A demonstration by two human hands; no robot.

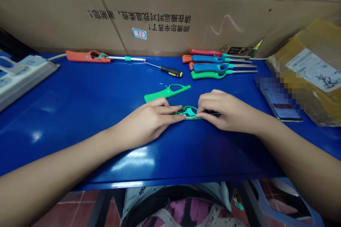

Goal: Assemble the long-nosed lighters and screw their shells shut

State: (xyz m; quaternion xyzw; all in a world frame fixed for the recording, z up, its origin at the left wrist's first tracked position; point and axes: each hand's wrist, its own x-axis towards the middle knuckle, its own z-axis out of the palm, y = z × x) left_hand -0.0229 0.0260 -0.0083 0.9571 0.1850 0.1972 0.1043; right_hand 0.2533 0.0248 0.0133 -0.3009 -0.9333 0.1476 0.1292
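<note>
Near the middle of the blue table lies an opened green long-necked lighter, its inner parts and teal trigger showing. My left hand is closed on its handle end, thumb and forefinger pressed along the body. At the other end my right hand pinches by the trigger and the metal tube, most of which the fingers hide. Just beyond my left hand rests a loose green shell half. Tiny screws lie behind that shell, and a black and yellow screwdriver is farther back.
Several lighters in red, blue and green lie stacked at the back right. An orange lighter with its tube sits at the back left. A power strip, a phone, a taped parcel and a large cardboard box surround the table.
</note>
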